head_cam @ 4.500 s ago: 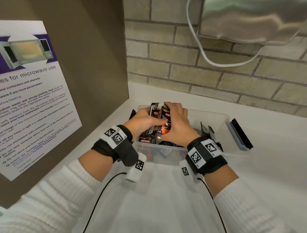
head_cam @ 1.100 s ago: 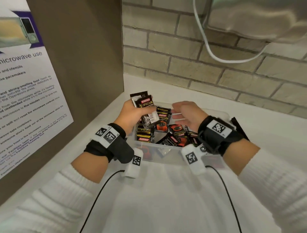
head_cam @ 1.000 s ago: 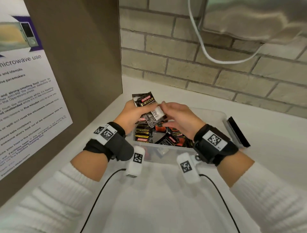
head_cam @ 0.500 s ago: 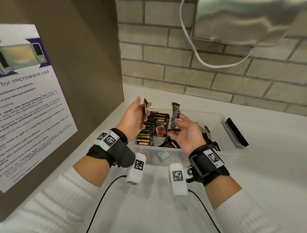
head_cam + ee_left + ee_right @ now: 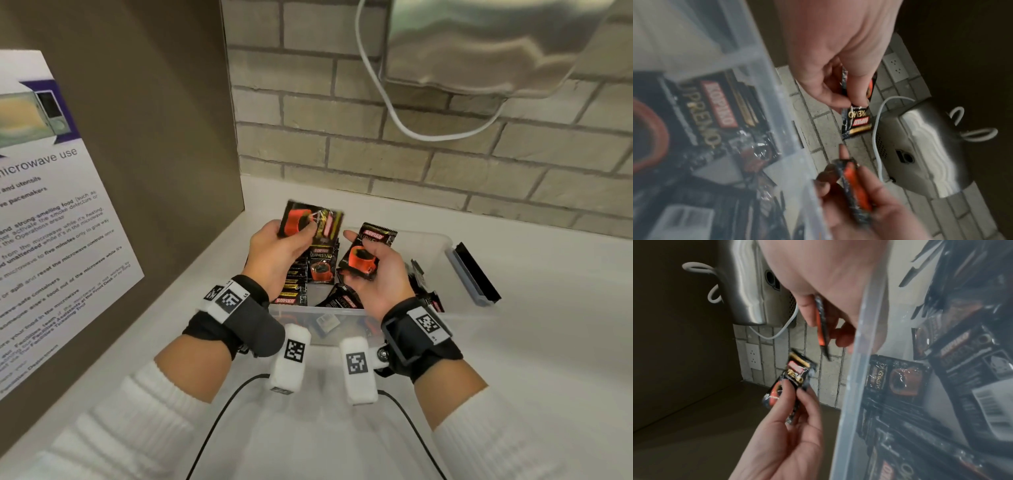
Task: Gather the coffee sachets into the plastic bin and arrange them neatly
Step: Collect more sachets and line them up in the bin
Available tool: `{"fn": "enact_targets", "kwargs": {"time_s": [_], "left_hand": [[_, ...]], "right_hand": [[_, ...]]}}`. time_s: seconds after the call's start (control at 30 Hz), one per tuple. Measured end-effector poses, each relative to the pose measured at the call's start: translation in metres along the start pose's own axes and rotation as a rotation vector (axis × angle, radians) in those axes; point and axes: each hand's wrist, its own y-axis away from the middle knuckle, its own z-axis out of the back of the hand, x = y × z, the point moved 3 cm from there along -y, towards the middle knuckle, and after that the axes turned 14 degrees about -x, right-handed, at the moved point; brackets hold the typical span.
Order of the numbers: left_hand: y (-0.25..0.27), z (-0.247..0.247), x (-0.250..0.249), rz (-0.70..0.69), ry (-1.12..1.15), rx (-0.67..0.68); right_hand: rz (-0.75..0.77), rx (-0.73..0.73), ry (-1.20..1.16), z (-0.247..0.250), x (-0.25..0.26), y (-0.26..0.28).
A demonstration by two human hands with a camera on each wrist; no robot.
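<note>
Left hand pinches one Kopiko sachet | right hand cradles another sachet, fingers curled | both above plastic bin, seemingly for orienting before filing into neat row

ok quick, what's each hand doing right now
Left hand: holds a coffee sachet above the plastic bin.
Right hand: holds another sachet over the bin.

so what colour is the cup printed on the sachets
Orange-red, on a black sachet; clearest in the head view.
</note>
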Motion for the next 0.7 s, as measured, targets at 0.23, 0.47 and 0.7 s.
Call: {"fn": "enact_targets", "kwargs": {"time_s": [0.23, 0.47, 0.7], "left_hand": [[0.014, -0.018, 0.008, 0.122, -0.120, 0.164], [0.008, -0.028, 0.020, -0.015, -0.439, -0.083], [0.011, -0.034, 0.016, -0.071, -0.612, 0.074]], "right_hand": [[0.056, -0.033, -0.007, -0.002, -0.002, -0.004], [-0.023, 0.162, -0.280, -0.022, -0.011, 0.008], [0.170, -0.017, -0.037, -0.022, 0.009, 0.008]]}}
